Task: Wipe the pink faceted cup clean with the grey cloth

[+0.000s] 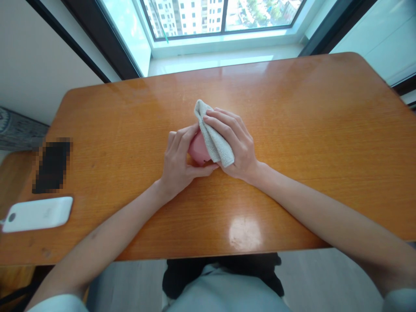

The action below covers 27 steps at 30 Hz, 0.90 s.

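A pink rounded object (199,148) with a smooth surface rests at the middle of the wooden table (308,130); its exact kind cannot be made out, as cloth and fingers cover much of it. Wrapped round its left side, my left hand (180,158) has the thumb along the near edge and the fingers on the far edge. A folded light grey cloth (216,141) lies over the object's right side. My right hand (235,143) grips this cloth from the right and presses it against the pink surface.
At the table's left edge lie a white power strip-like device (39,214) with a cord and a dark pixelated rectangle (52,167). Beyond the far edge is a window (222,19) with a sill. A patterned grey item (21,130) stands past the left edge.
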Motion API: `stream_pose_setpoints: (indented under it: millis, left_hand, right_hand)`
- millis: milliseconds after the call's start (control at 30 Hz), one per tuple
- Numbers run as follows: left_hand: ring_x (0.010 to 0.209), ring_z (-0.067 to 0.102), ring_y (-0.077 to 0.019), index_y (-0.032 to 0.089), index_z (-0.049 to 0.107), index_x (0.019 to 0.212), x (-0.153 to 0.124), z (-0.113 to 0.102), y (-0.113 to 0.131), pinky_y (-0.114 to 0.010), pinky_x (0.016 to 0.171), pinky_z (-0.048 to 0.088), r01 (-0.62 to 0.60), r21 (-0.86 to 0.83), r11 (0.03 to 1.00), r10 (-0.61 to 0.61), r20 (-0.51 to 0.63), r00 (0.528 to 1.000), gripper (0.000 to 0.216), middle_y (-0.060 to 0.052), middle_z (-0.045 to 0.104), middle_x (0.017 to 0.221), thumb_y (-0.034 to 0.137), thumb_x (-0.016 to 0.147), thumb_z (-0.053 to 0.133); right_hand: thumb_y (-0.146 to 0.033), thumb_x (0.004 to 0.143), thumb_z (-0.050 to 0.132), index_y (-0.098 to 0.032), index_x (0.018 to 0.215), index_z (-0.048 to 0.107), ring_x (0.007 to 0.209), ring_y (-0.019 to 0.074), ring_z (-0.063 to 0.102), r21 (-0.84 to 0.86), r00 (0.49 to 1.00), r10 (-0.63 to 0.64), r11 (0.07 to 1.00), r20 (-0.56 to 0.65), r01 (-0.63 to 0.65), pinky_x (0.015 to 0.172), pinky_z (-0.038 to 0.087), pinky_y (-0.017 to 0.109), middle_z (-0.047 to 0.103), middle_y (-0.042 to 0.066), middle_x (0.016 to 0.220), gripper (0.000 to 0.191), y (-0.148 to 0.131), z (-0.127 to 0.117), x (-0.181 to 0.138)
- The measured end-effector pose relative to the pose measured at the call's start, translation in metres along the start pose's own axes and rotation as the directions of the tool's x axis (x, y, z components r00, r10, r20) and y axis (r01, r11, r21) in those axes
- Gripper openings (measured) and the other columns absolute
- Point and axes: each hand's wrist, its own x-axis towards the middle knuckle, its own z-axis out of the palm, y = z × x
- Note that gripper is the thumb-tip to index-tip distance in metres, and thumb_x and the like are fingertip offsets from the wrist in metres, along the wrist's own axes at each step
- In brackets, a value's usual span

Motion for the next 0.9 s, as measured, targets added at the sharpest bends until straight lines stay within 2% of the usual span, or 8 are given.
stream_pose_setpoints:
  millis: [133,333,500,700,800,900]
  left_hand:
    - [0.109,0.071,-0.0293,0.026,0.061,0.15,0.001,-0.002,-0.003,-0.047,0.1,0.06,0.026,0.016,1.0,-0.027,0.041,0.999,0.065,-0.008,0.078,0.13,0.058,0.098,0.083]
    - [0.119,0.072,-0.0315,0.023,0.056,0.155,0.002,-0.001,-0.007,-0.049,0.106,0.061,0.041,-0.028,0.999,-0.038,0.099,0.994,0.071,-0.012,0.076,0.135,0.066,0.101,0.076]
    - [0.13,0.071,-0.0308,0.023,0.046,0.16,-0.001,0.004,-0.011,-0.048,0.112,0.06,0.106,-0.137,0.985,-0.082,0.171,0.982,0.07,-0.015,0.07,0.145,0.061,0.106,0.071]
    - [0.1,0.075,-0.0235,0.024,0.039,0.156,-0.006,0.011,-0.01,-0.038,0.088,0.064,0.279,-0.233,0.932,-0.203,0.303,0.931,0.064,-0.011,0.075,0.128,0.041,0.105,0.073]
    - [0.114,0.074,-0.0283,0.023,0.04,0.154,-0.006,0.011,-0.008,-0.046,0.099,0.063,0.279,-0.183,0.943,-0.219,0.292,0.931,0.062,-0.015,0.072,0.138,0.041,0.105,0.073]
    - [0.133,0.068,-0.0333,0.023,0.043,0.157,-0.004,0.01,-0.009,-0.053,0.113,0.058,0.199,-0.138,0.97,-0.164,0.227,0.96,0.067,-0.018,0.066,0.151,0.046,0.103,0.075]
  right_hand:
    - [-0.069,0.108,0.056,-0.041,0.162,0.059,0.157,0.0418,0.058,0.028,0.998,0.057,0.998,0.014,-0.058,0.133,0.045,0.07,0.066,0.007,0.163,0.061,-0.002,-0.001,0.001]
    - [-0.072,0.108,0.052,-0.039,0.161,0.06,0.158,0.0421,0.056,0.02,0.996,0.088,0.996,-0.002,-0.088,0.134,0.043,0.071,0.065,0.007,0.164,0.063,0.0,-0.002,0.0]
    - [-0.07,0.108,0.055,-0.041,0.16,0.061,0.161,0.0449,0.053,0.048,0.994,0.103,0.994,-0.04,-0.101,0.134,0.041,0.075,0.064,0.006,0.164,0.06,0.001,-0.002,0.0]
    - [-0.073,0.107,0.054,-0.042,0.157,0.063,0.16,0.0449,0.055,-0.015,0.993,0.094,0.995,-0.065,-0.095,0.132,0.042,0.076,0.066,0.006,0.163,0.06,0.0,-0.001,0.001]
    - [-0.073,0.108,0.052,-0.042,0.157,0.064,0.159,0.0443,0.056,-0.059,0.993,0.101,0.993,-0.06,-0.104,0.132,0.043,0.074,0.067,0.006,0.162,0.059,-0.001,-0.001,0.001]
    - [-0.073,0.108,0.05,-0.041,0.158,0.063,0.158,0.0435,0.058,-0.065,0.996,0.07,0.995,-0.059,-0.073,0.132,0.044,0.073,0.068,0.006,0.162,0.06,0.0,-0.002,0.001]
